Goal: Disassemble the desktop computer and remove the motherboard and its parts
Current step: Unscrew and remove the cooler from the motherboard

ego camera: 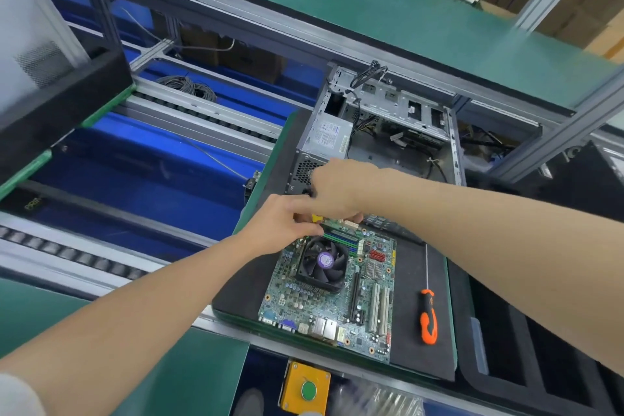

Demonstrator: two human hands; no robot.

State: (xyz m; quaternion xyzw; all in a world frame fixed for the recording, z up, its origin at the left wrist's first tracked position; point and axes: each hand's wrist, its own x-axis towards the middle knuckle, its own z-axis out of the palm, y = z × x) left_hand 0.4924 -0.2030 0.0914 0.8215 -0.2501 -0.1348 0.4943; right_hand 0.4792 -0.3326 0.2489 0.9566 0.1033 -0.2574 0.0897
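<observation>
The left hand point(287, 223) curls at the memory modules' point(341, 237) end and the right hand point(334, 189) curls just beyond it, what either pinches being hidden, while the motherboard point(337, 307), flat on the foam mat point(418, 365) beneath them, looks light, stiff and fragile, best held by bare edges.

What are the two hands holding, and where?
The left hand and right hand pinch at the far edge of the motherboard, by the memory sticks; the exact part is hidden.
</observation>
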